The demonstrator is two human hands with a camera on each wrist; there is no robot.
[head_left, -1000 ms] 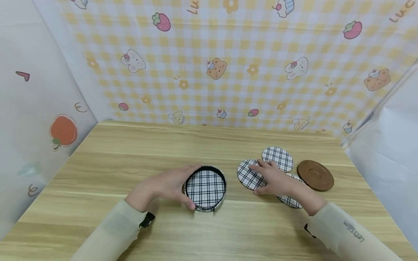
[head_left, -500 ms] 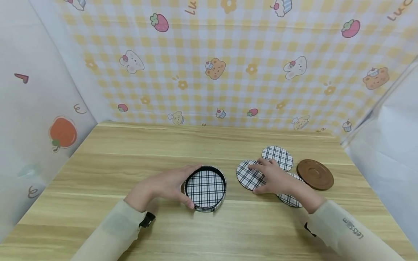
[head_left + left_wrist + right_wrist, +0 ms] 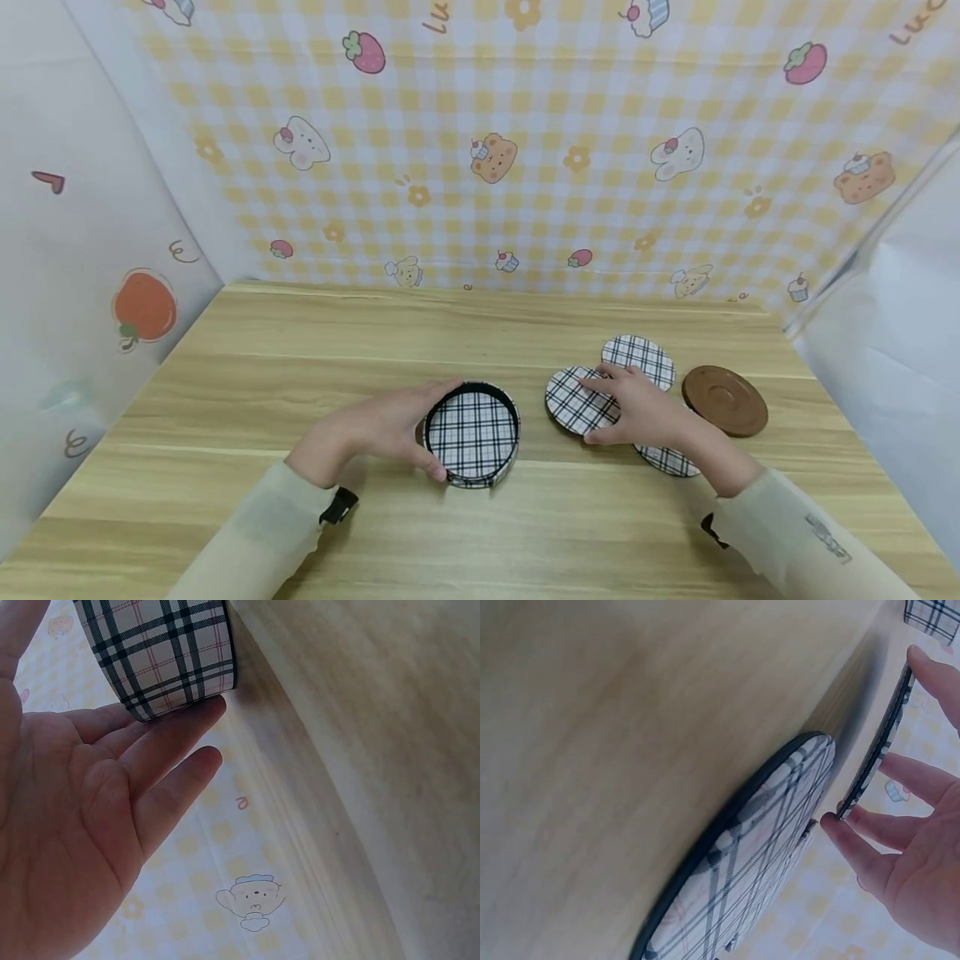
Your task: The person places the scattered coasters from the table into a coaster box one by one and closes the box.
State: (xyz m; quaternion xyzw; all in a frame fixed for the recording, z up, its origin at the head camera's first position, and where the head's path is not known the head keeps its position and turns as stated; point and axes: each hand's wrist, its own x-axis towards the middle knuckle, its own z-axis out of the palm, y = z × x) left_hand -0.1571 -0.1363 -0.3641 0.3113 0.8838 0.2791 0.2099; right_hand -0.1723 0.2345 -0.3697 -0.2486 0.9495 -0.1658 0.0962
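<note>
My left hand (image 3: 386,425) holds the side of a round plaid coaster holder (image 3: 512,457), thumb at the front and fingers behind. The holder's plaid wall (image 3: 169,656) meets the fingertips in the left wrist view. Inside the holder lies a plaid disc (image 3: 472,435). On the right, my right hand (image 3: 648,410) pinches a round plaid coaster (image 3: 576,402) by its edge. In the right wrist view this coaster (image 3: 877,746) is tilted and raised off the wood, thumb on one edge and fingers on the other. Another plaid coaster (image 3: 757,840) lies flat near it.
One coaster (image 3: 643,357) lies behind the right hand, and another (image 3: 667,461) is partly hidden under the right wrist. A brown round disc (image 3: 725,401) lies at the far right of the wooden table (image 3: 337,333). A patterned cloth (image 3: 562,108) hangs at the back.
The right hand has lifted its coaster slightly off the table, and a dark edge and shadow now show beneath it. The left hand and holder have stayed in place.
</note>
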